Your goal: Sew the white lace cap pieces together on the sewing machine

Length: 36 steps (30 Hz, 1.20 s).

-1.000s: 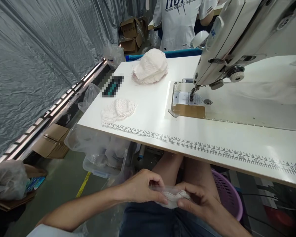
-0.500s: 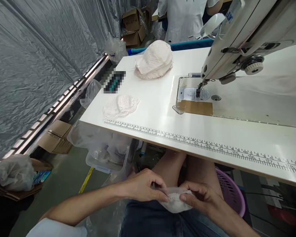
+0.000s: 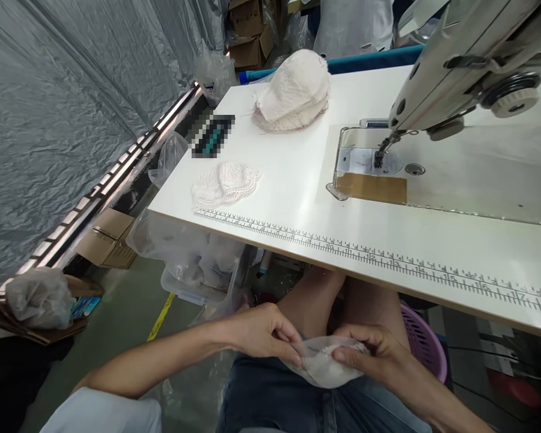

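Note:
Over my lap I hold a small piece of sheer white fabric [image 3: 331,368] with a lacy, gathered edge. My left hand [image 3: 268,337] pinches its left end between thumb and fingers. At its right side, the thumb of my right hand [image 3: 372,352] presses on top with the fingers beneath. On the white table lies a flat lace piece [image 3: 228,183] with scalloped edges, near the left corner. Behind it sits a stack of cream cup-shaped fabric pieces [image 3: 293,90] with frayed edges.
A sewing machine [image 3: 460,78] stands on the right of the table [image 3: 288,198], which has a printed ruler along its front edge. Below are a clear plastic bin [image 3: 198,282] and a purple basket [image 3: 426,343]. Cardboard boxes [image 3: 110,237] stand at left. Another person [image 3: 354,27] is behind the table.
The fabric in my hands is spread a little wider, and its sheer upper edge shows more. My right hand has shifted slightly right. The view has tilted a little.

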### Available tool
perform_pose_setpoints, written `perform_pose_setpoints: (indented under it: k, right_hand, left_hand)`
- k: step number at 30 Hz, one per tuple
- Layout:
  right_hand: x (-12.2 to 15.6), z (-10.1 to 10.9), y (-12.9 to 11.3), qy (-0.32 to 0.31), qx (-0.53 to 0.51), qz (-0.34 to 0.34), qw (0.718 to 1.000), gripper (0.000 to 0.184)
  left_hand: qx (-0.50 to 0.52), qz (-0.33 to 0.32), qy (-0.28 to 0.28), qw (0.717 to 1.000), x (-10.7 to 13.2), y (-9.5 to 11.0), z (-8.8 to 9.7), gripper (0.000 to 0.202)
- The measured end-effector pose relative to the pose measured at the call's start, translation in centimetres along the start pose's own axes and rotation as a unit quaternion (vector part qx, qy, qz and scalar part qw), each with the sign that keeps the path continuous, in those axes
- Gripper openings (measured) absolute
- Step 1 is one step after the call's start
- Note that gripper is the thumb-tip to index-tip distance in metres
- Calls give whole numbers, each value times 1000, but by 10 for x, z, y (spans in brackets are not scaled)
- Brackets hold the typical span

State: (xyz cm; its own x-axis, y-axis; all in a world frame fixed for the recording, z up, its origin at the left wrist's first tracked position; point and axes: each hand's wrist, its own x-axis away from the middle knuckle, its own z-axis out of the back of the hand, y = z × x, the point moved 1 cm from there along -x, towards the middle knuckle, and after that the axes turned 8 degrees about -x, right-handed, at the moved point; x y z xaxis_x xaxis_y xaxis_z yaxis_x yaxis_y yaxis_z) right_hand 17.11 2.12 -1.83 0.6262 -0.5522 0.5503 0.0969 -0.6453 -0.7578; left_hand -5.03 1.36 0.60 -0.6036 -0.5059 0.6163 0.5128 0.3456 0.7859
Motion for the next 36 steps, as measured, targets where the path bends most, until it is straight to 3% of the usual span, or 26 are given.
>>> perform_pose_setpoints:
  k: [5,9,15,18,22,26,32,36]
  right_hand:
    - [0,5,6,2,2,-11,1000,26]
    - [-1,5,8,-3,-13,-9,1000,25]
    - [-2,3,11,7,-53,-18,998,22]
    - [-2,0,10,35,-64,-20,997,22]
    - [0,-4,8,51,-57,-17,997,21]
    - [-1,-7,5,27,-39,-15,999,22]
    - [-2,-8,6,4,47,22,999,32]
    - [1,-6,9,-8,44,34,998,28]
  left_hand:
    - [-8,26,-17,999,1,4,3,27]
    - [-24,-9,-20,999,0,2,7,22]
    - [14,-32,-50,998,1,-3,8,34]
    - [29,-20,-34,999,0,-8,4,40]
    - [18,-18,-7,1000,-1,-14,2,28]
    - [0,-27,-13,1000,1,-10,3,30]
    - [-45,-38,56,997,-4,2,-6,39]
    - [-10,-34,57,998,-9,2,-10,40]
